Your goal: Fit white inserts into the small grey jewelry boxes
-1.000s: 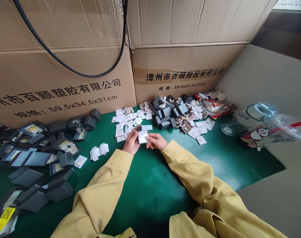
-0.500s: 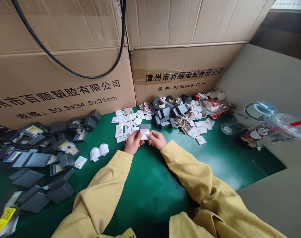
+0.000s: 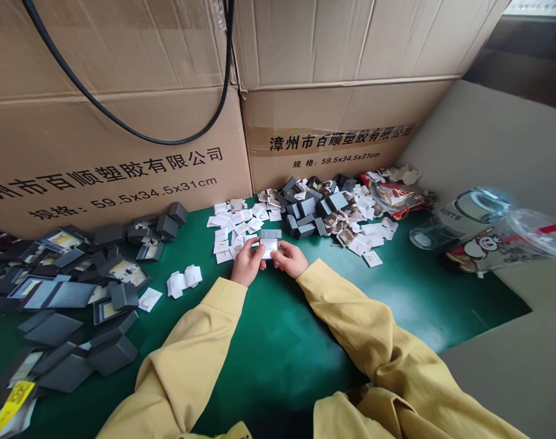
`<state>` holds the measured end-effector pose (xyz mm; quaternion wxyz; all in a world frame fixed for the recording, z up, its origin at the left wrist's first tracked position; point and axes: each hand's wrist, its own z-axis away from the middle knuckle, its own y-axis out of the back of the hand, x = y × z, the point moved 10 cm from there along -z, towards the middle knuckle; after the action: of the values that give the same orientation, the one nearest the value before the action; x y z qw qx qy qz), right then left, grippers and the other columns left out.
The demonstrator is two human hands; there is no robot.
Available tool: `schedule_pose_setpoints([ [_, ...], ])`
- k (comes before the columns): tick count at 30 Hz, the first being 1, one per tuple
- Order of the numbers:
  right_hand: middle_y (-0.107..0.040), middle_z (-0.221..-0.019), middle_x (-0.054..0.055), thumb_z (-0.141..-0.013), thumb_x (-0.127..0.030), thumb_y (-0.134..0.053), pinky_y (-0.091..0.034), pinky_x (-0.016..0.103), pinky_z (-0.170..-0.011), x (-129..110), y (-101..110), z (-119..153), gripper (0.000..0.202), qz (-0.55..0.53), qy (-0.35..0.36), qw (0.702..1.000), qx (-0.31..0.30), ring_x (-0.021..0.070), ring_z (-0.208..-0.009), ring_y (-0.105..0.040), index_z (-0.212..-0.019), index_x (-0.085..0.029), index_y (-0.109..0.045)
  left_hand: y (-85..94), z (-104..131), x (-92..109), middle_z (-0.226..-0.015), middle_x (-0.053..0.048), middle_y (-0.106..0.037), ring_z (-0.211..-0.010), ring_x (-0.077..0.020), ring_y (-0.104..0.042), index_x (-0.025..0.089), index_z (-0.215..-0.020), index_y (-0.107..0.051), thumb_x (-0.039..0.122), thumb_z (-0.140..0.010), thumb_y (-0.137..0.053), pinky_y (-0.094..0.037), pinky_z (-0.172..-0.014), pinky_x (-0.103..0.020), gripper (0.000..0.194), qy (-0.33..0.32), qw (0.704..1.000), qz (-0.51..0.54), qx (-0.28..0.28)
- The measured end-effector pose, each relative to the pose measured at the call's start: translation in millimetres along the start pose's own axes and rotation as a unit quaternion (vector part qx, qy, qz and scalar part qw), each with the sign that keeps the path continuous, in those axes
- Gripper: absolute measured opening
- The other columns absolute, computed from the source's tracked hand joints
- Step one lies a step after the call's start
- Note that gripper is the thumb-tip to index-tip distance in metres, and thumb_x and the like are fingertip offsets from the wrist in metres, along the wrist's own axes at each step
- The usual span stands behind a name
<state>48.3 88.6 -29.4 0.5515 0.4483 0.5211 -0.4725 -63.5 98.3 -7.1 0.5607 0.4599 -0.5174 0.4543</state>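
Note:
Between my hands is a small grey box with a white card insert (image 3: 269, 245), its grey lid flap standing up at the back. My left hand (image 3: 247, 262) pinches the left side, thumb on the white front. On the right side, my right hand (image 3: 290, 258) grips it with thumb and fingers. Just beyond my hands lie several flat white cards (image 3: 222, 246) on the green table (image 3: 278, 341). A heap of small grey boxes (image 3: 306, 213) is behind and to the right, mixed with crumpled white card pieces (image 3: 351, 228).
Many open grey boxes (image 3: 61, 296) fill the left side, near two folded white inserts (image 3: 184, 280). Large cartons (image 3: 342, 113) wall off the back, with a black cable (image 3: 168, 142) hanging in front. At right are plastic cups (image 3: 483, 244) and a red wrapper (image 3: 397, 198).
Both hands stay in place on the small box. My fingers have shifted slightly at its edges, and the view has moved by a hair.

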Motion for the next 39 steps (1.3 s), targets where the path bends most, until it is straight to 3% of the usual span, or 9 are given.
schedule_pose_setpoints([
  [6,-0.049,-0.042,-0.008,-0.072,-0.047,-0.052,-0.031,0.018,-0.035,-3,0,2,0.029,0.013,-0.014,1.0,0.018,0.0056,-0.032,-0.038,-0.079,-0.019,-0.05,-4.9,2,1,-0.045,0.005,-0.051,-0.039,-0.0082,-0.046,0.015,-0.106,-0.051,0.045,-0.069,-0.061,-0.037,-0.039,-0.018,0.049,0.003,1.0,0.01,-0.019],
  [10,-0.048,-0.04,-0.008,-0.073,-0.05,-0.051,-0.032,0.019,-0.035,-3,7,2,0.03,0.001,-0.017,0.998,0.06,0.0067,-0.031,-0.04,-0.075,-0.019,-0.05,-7.1,3,1,-0.042,0.005,-0.049,-0.036,-0.0077,-0.043,0.015,-0.106,-0.051,0.044,-0.069,-0.061,-0.035,-0.036,-0.018,0.048,0.007,0.999,0.006,-0.034],
  [14,-0.047,-0.039,-0.007,-0.073,-0.05,-0.051,-0.031,0.02,-0.034,0,7,1,0.03,0.003,-0.014,0.998,0.058,0.008,-0.031,-0.041,-0.072,-0.02,-0.047,-13.1,4,0,-0.041,0.005,-0.049,-0.035,-0.0081,-0.043,0.015,-0.1,-0.051,0.042,-0.069,-0.061,-0.033,-0.035,-0.018,0.042,0.019,0.998,0.01,-0.067],
  [20,-0.047,-0.043,-0.007,-0.076,-0.047,-0.047,-0.033,0.021,-0.036,-3,5,2,0.027,0.048,-0.003,0.998,0.043,0.0086,-0.034,-0.042,-0.075,-0.02,-0.049,-9.8,6,5,-0.04,0.006,-0.046,-0.034,-0.0077,-0.041,0.016,-0.097,-0.053,0.041,-0.07,-0.06,-0.032,-0.035,-0.019,0.038,0.013,0.999,0.015,-0.04],
  [25,-0.057,-0.069,-0.003,-0.07,-0.04,-0.057,-0.041,0.022,-0.053,-32,25,9,0.027,0.141,0.091,0.974,0.151,0.0082,-0.052,-0.047,-0.088,-0.02,-0.053,-8.5,5,0,-0.044,0.005,-0.048,-0.033,-0.0067,-0.039,0.016,-0.094,-0.052,0.04,-0.071,-0.059,-0.03,-0.035,-0.019,0.034,0.025,0.999,0.0,-0.045],
  [27,-0.059,-0.077,-0.001,-0.068,-0.037,-0.058,-0.042,0.022,-0.054,-36,28,10,0.03,0.152,0.105,0.969,0.163,0.0084,-0.055,-0.047,-0.093,-0.02,-0.055,-10.8,5,-2,-0.043,0.005,-0.047,-0.034,-0.0068,-0.039,0.017,-0.094,-0.052,0.04,-0.072,-0.058,-0.03,-0.035,-0.019,0.033,0.023,0.997,-0.025,-0.063],
  [31,-0.059,-0.072,0.0,-0.069,-0.035,-0.058,-0.043,0.022,-0.057,-38,31,12,0.023,0.124,0.108,0.971,0.173,0.0107,-0.06,-0.05,-0.084,-0.017,-0.058,-14.9,6,-4,-0.042,0.006,-0.046,-0.035,-0.0072,-0.039,0.017,-0.098,-0.053,0.04,-0.074,-0.056,-0.032,-0.037,-0.019,0.033,0.018,0.994,-0.06,-0.089],
  [39,-0.056,-0.064,-0.003,-0.068,-0.036,-0.057,-0.042,0.022,-0.054,-30,31,9,0.019,0.09,0.097,0.976,0.171,0.01,-0.056,-0.048,-0.074,-0.018,-0.055,-14.4,10,2,-0.041,0.007,-0.044,-0.036,-0.0077,-0.038,0.015,-0.099,-0.052,0.039,-0.075,-0.054,-0.032,-0.039,-0.019,0.034,0.014,0.992,-0.096,-0.087],
])
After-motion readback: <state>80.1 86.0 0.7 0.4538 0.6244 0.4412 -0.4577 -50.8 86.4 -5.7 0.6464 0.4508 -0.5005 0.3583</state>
